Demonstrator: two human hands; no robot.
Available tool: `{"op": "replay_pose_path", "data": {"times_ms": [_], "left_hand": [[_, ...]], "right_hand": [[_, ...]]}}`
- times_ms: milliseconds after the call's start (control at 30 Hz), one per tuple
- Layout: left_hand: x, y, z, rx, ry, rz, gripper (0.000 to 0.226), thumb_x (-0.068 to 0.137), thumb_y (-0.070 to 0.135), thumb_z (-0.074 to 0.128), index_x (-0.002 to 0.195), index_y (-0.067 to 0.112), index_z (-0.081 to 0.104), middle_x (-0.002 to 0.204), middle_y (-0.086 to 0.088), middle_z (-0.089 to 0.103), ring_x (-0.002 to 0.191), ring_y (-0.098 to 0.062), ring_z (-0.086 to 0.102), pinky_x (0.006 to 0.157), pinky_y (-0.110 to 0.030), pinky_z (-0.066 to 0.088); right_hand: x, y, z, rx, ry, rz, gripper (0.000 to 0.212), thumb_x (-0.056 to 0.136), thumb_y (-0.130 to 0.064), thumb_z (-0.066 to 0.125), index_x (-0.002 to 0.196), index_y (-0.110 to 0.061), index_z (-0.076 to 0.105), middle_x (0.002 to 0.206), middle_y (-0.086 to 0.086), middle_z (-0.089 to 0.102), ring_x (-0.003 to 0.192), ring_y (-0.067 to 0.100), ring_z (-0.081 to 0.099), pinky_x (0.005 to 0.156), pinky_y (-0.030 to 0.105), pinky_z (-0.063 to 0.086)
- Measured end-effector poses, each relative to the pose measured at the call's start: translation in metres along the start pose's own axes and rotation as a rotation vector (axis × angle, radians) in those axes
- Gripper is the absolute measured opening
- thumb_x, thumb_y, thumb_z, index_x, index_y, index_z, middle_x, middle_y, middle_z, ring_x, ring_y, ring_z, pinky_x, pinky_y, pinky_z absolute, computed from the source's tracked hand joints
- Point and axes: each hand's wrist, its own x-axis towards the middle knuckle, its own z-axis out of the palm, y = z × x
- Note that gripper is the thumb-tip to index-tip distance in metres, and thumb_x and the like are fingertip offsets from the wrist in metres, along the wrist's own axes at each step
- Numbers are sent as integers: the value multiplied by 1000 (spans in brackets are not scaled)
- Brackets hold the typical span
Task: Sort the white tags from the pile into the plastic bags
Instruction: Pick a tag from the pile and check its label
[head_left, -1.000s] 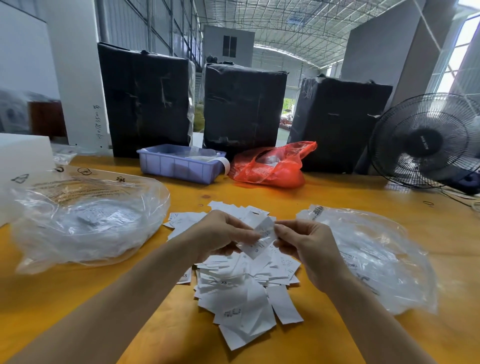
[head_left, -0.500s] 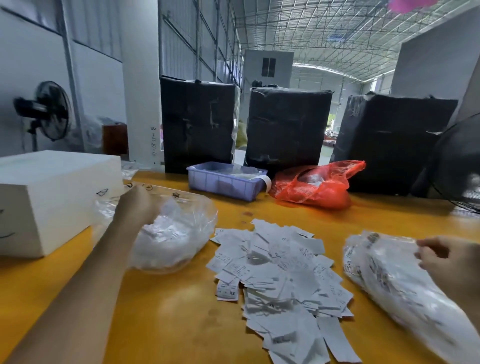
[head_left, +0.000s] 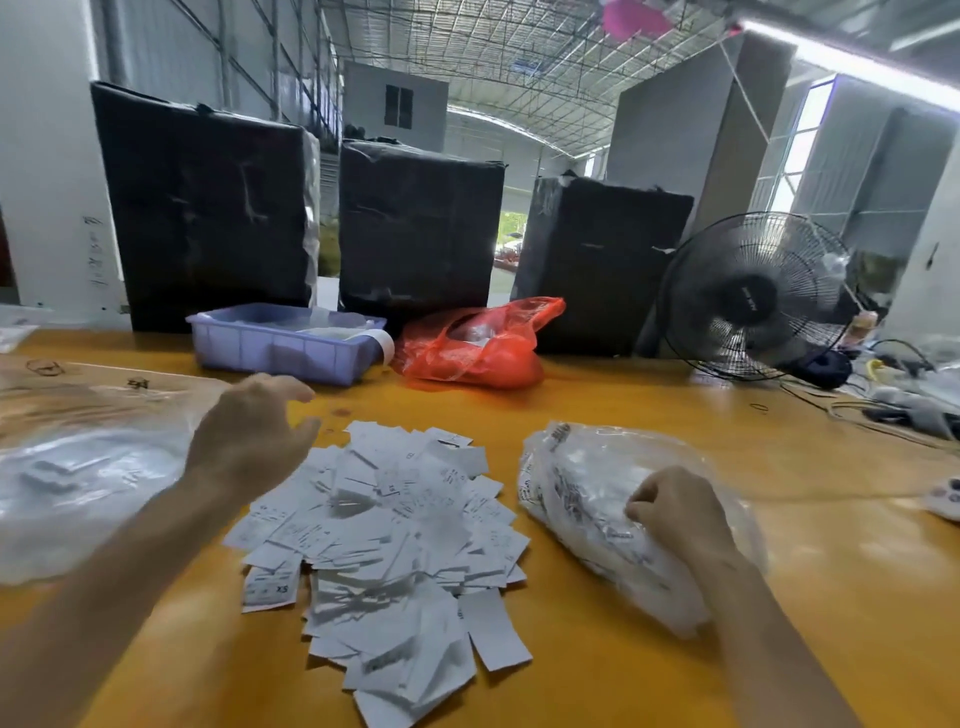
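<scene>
Loose heap of white tags (head_left: 384, 545) on a glossy orange table (head_left: 649, 410), a clear plastic bag on either side of it

The tags are thin printed paper rectangles, overlapping and curled at the edges. Left of the heap, the left bag (head_left: 78, 483) lies crinkled and translucent, white tags dimly visible inside; the left hand (head_left: 249, 431) hovers between them, fingers relaxed, holding nothing. Right of the heap, the right hand (head_left: 675, 512) has curled fingers pinching the tag-stuffed right bag (head_left: 587, 499). Beyond the heap stand a lavender ribbed plastic bin (head_left: 283, 345) and a crumpled red bag (head_left: 478, 345), bare tabletop between
</scene>
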Motion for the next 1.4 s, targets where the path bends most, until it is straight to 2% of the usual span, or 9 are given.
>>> {"op": "replay_pose_path", "data": {"times_ms": [167,300,500,733,867,933,1067,1267,1400], "left_hand": [[-31,31,39,-215,-184,138,15,82,15,69,97,14,71,95,-1,71,71,-10,63,68,-23,42],[-38,37,48,-347,-200,119,9,82,15,69,90,19,72,84,10,67,68,3,61,58,-4,38],[-47,42,54,-394,-248,101,9,84,15,67,89,18,73,82,14,66,72,0,62,59,-3,41],[-52,43,57,-431,-253,107,10,84,12,67,87,18,73,79,16,65,71,1,62,61,-3,44],[-52,44,57,-452,-243,96,11,84,11,66,85,19,73,79,16,66,71,1,63,62,-4,44],[-51,46,56,-492,-240,76,11,84,11,67,82,20,73,76,17,67,69,1,63,61,-5,46],[-52,55,53,-832,-401,-96,13,89,17,63,80,14,72,75,-1,74,68,-10,67,58,-14,51],[-54,70,37,-1272,-1043,-417,77,71,68,45,100,-1,63,92,-22,71,78,-26,71,60,-26,56],[-53,73,32,-1470,-1122,-487,61,71,52,59,95,-3,68,89,-23,69,70,-24,71,55,-24,57]], "right_hand": [[6,3,3,207,187,7,17,87,-10,63,71,-8,69,84,11,69,77,24,60,65,25,40],[7,-8,-5,505,323,-2,12,89,-12,63,82,-4,68,85,11,68,86,29,63,75,35,50],[-1,-3,9,-67,13,96,27,86,-33,68,88,-6,68,90,10,70,88,25,63,75,34,52],[8,1,9,360,315,63,23,87,-11,65,68,2,67,78,16,70,72,28,63,65,29,45],[6,-11,0,805,459,-42,10,85,-5,66,89,1,72,96,14,71,89,23,66,75,26,54],[-1,-25,-10,1263,375,-29,9,84,-7,64,85,-10,72,97,6,72,90,14,67,73,15,55],[-27,-66,-18,1955,-237,-97,22,82,-16,55,76,-8,74,82,7,73,77,17,71,68,25,58],[-65,-111,9,1683,-482,-199,28,79,-27,56,92,-4,65,108,7,71,108,27,64,91,37,51],[-66,-111,15,1647,-483,-150,27,77,-24,56,89,-1,63,112,9,69,118,36,56,103,54,40]]}}
